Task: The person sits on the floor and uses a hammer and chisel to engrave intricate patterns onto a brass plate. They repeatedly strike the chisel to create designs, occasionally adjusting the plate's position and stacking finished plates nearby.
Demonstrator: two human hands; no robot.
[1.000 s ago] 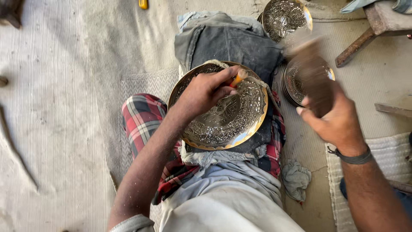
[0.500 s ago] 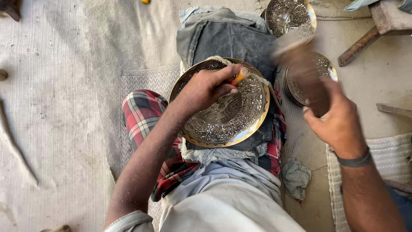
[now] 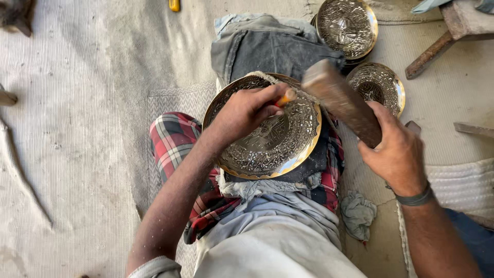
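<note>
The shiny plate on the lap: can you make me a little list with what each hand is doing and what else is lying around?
plate: round engraved metal plate with a gold rim, resting on the lap over a checked cloth
left hand: left hand rests on the plate, gripping a small orange-tipped tool
right hand: right hand grips a wooden mallet, its head above the tool
more plates: two engraved plates on the floor ahead
nearby: grey folded cloth, crumpled rag
</note>
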